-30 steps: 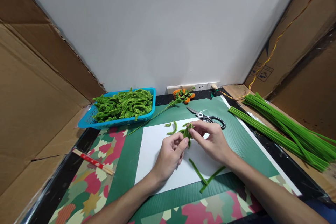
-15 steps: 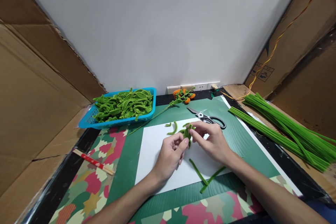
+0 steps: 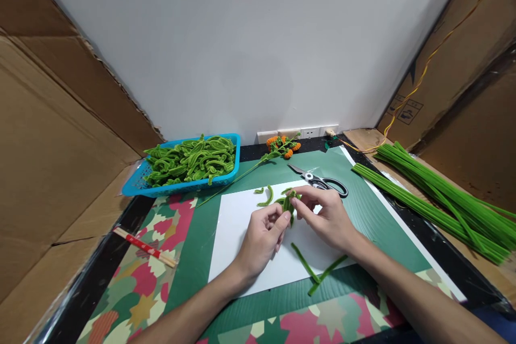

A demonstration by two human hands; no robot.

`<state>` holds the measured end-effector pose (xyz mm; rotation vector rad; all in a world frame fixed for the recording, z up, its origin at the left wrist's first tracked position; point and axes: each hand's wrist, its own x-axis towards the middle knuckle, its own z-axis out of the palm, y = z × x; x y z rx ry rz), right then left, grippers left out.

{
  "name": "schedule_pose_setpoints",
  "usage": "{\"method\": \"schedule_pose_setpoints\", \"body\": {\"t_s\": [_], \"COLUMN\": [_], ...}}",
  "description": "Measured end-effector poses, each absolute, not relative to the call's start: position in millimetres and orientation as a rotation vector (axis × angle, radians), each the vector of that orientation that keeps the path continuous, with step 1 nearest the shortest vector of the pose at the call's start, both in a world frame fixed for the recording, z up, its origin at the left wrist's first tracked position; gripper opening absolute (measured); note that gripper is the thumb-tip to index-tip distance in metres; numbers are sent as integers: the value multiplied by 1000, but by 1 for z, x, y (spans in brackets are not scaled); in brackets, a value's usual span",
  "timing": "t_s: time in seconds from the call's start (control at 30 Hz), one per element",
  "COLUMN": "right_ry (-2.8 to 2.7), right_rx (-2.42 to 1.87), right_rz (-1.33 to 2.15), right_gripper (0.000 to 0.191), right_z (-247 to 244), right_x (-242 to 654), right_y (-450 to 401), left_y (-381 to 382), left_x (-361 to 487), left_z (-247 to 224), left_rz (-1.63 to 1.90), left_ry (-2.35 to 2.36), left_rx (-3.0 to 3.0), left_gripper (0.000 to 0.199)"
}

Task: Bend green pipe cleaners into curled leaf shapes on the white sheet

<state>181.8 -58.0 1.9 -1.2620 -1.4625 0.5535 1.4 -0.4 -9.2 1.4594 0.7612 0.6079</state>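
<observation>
Over a white sheet (image 3: 231, 236), my left hand (image 3: 262, 236) pinches a small green pipe-cleaner leaf piece (image 3: 287, 205) between thumb and fingers. My right hand (image 3: 324, 212) has its thumb and index finger closed on the upper end of the same piece. Fingers partly cover it, so its full shape is hidden. Short curved pipe-cleaner bits (image 3: 266, 196) lie on the sheet just beyond my hands. Two straight green pipe-cleaner lengths (image 3: 304, 262) meet in a V near the sheet's front edge. Scissors (image 3: 318, 178) with dark handles rest behind my right hand.
A blue basket (image 3: 237, 166) at the back left holds many bent green pieces. An orange-flowered stem (image 3: 278, 146) lies near the wall sockets (image 3: 309, 133). Bundles of long green pipe cleaners (image 3: 439, 199) lie on the right. Wrapped chopsticks (image 3: 145, 247) sit at the left.
</observation>
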Motion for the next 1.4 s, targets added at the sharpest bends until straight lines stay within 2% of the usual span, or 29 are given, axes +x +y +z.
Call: {"method": "schedule_pose_setpoints", "body": {"t_s": [0.6, 0.8, 1.03, 1.2, 1.4], "right_ry": [-1488, -1455, -1433, -1492, -1628], "right_rx": [-1248, -1254, -1270, -1293, -1300], "right_rz": [556, 497, 457, 312, -28], "right_gripper": [20, 29, 21, 13, 15], "right_z": [5, 4, 2, 3, 4], "right_x": [181, 181, 184, 187, 192], "right_y": [-62, -62, -63, -64, -67], "left_y": [-2, -2, -4, -5, -8], "left_x": [2, 3, 4, 4, 6], "left_z": [-7, -7, -7, -8, -5], "left_rz": [608, 612, 617, 615, 615], "left_ry": [769, 760, 758, 741, 714], "left_rx": [1459, 1448, 1451, 1454, 1464], "left_gripper": [47, 47, 46, 45, 41]}}
